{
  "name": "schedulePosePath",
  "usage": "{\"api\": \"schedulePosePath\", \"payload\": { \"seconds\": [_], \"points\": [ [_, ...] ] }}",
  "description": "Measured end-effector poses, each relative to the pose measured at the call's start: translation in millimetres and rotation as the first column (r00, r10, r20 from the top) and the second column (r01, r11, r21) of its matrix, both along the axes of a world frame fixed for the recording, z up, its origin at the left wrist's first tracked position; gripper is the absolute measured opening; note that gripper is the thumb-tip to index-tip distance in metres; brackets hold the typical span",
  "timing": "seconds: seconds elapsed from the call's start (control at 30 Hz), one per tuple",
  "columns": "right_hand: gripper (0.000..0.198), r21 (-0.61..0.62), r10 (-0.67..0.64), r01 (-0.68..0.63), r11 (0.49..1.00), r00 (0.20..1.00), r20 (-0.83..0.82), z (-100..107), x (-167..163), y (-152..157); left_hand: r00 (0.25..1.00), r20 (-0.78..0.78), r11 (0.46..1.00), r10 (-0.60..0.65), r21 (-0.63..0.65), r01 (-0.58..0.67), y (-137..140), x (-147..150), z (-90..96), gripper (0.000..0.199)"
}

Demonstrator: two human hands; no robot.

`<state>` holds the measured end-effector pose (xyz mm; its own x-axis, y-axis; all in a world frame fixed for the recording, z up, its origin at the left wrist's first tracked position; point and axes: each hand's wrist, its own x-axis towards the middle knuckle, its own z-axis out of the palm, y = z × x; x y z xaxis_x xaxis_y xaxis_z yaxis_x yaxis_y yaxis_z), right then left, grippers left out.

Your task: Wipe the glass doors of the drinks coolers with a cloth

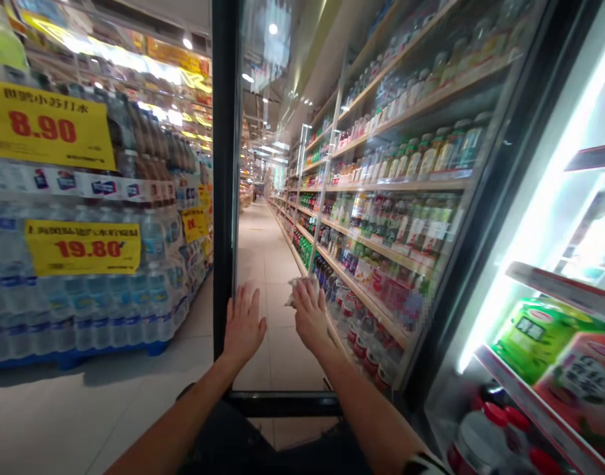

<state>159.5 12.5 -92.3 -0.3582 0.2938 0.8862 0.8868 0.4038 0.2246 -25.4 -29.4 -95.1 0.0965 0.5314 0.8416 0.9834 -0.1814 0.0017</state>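
A glass door (277,356) in a black frame stands open in front of me. My left hand (244,324) lies flat near the door's left edge, fingers spread, holding nothing. To its right, my right hand (309,316) presses a crumpled pale cloth (295,290) against the glass. Its fingers lie over the cloth and hide much of it. Shelves of bottles (361,224) show in the glass behind both hands.
On the left, packs of bottled water (109,290) are stacked on a blue pallet (156,347), with yellow price signs (82,247). At right, a lit cooler holds green packages (534,336) and red-capped jars (485,429). Tiled floor (134,409) runs below.
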Motion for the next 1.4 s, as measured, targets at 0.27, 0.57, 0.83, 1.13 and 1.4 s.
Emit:
{"api": "schedulePosePath", "payload": {
  "seconds": [0.27, 0.57, 0.83, 1.13, 1.4],
  "points": [
    [0.047, 0.053, -0.170, 0.187, 0.981, 0.958, -0.230, 24, 41, 7, 0.998, -0.030, 0.998, -0.051, 0.028, 0.051, 3, 7, 1.7, 0.058],
    [0.046, 0.064, -0.056, 0.059, 0.996, 0.998, -0.038, 29, 34, 7, 0.993, -0.084, 0.996, -0.087, 0.003, 0.087, 15, 26, 41.0, 0.062],
    [0.048, 0.089, -0.139, 0.164, 0.982, 0.961, -0.238, 42, 35, 13, 0.995, -0.056, 0.996, -0.083, -0.031, 0.082, 11, 29, 38.2, 0.063],
    [0.042, 0.173, -0.172, 0.249, 0.953, 0.914, -0.368, 58, 78, 23, 0.993, -0.076, 0.995, -0.095, -0.033, 0.093, 10, 23, 41.7, 0.059],
    [0.042, 0.108, -0.037, 0.040, 0.993, 0.999, -0.027, 41, 19, 12, 0.991, -0.085, 0.995, -0.099, -0.041, 0.096, 9, 27, 45.8, 0.060]
  ]
}}
